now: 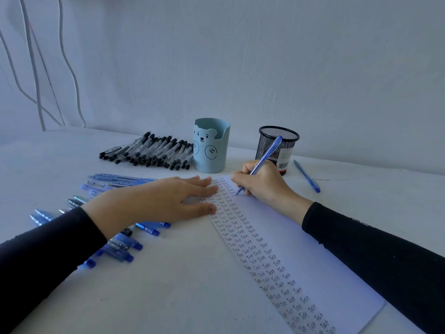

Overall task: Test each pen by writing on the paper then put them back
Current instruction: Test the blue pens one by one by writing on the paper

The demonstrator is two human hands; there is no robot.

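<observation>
Both forearms in black sleeves, left sleeve (43, 249) and right sleeve (373, 249), come in from the bottom corners. Hands are apart.

White paper (313, 261) lies angled on the white table (361, 189). Its left strip is filled with columns of handwritten "Test" (252, 247); the right part is blank.

Loose blue click pens (122, 249) are scattered on the table left of the paper, partly under the left forearm. More blue pens (115, 179) are fanned out just beyond the left wrist.

Left hand (163, 201): flat, palm down, fingers straight, fingertips pressing on the written strip near the sheet's top left. Holds nothing.

Right hand (262, 186): fingers curled around a blue pen (265, 162) in a writing grip. The pen tilts up and away, and its tip meets the paper right of the last written column, near the top edge.

One single blue pen (307, 175) lies on the table right of the writing hand, apart from it.

Further back, a light blue bear-face pen cup (210, 150) stands upright, and a black mesh pen cup (277, 145) stands upright to its right. Something with a barcode label (284, 162) sits at the mesh cup's base; can't tell whether it is inside or behind.

A pile of black-capped pens (149, 151) lies on the table, touching the bear cup's left side.

White wall (265, 68) behind, with thin cables (36, 75) hanging at far left.
</observation>
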